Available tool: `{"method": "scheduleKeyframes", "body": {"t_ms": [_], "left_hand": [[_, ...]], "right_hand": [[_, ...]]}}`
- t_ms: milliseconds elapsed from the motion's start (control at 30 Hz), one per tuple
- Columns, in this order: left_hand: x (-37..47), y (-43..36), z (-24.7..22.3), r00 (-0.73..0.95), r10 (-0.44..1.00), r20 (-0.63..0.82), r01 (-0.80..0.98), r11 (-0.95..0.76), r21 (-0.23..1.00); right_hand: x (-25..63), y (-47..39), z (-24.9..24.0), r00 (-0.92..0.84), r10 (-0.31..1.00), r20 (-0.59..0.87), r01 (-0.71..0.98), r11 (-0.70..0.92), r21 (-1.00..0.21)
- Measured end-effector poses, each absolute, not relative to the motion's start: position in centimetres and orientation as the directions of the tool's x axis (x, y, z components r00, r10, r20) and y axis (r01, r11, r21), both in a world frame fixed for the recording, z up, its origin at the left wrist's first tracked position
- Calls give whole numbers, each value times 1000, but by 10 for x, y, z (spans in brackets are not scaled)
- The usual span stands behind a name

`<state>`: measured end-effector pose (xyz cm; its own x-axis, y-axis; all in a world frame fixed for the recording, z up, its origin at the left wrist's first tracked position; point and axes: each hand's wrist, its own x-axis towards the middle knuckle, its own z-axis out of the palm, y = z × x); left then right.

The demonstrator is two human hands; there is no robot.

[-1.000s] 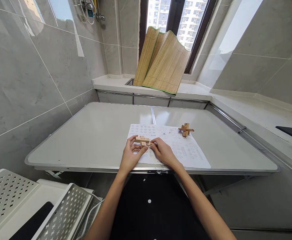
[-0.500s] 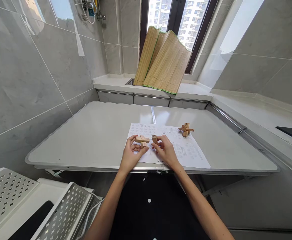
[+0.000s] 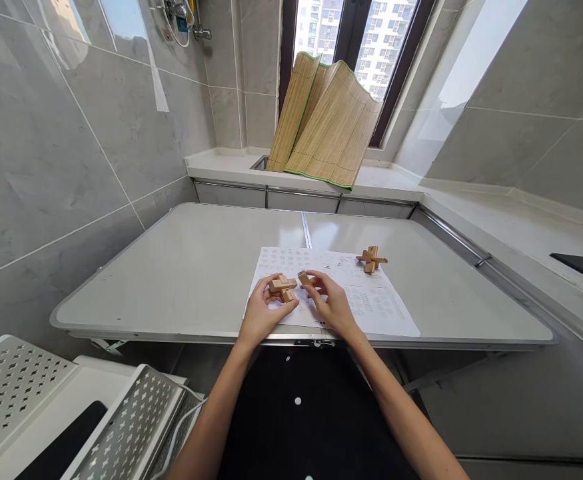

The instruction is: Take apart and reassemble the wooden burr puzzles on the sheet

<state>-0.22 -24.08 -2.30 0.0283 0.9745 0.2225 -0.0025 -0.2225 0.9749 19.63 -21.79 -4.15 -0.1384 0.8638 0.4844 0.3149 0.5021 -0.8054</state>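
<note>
Over the printed sheet (image 3: 386,310), my left hand (image 3: 264,311) is closed around a partly joined wooden burr puzzle (image 3: 283,285) made of pale notched pieces. Close to its right side, my right hand (image 3: 332,303) pinches a single wooden puzzle piece (image 3: 304,278), tilted with its upper end leaning left. A small gap shows between that piece and the joined ones. Farther right, a second, darker wooden puzzle (image 3: 370,259) of crossed pieces rests on the sheet's back right corner. My fingers cover parts of both held things.
The sheet lies on a white folding table (image 3: 196,267) with a centre seam. Behind stands a bamboo mat (image 3: 331,127) on the counter by the window. A white perforated rack (image 3: 126,427) is at lower left, with a cable beside it.
My right hand has tipped its piece leftward from nearly upright. The joined puzzle in my left hand has turned slightly and sits a little lower.
</note>
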Motion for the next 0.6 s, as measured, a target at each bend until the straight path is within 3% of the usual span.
{"method": "scheduleKeyframes", "body": {"t_ms": [367,600], "left_hand": [[-2,-242,-23,26,982,187,14,-188,982],[-2,-242,-24,37,978,207,59,-209,976]], "right_hand": [[195,-217,-42,-53,881,471,250,468,-848],[197,-219,-34,-50,824,565,398,536,-745]]}}
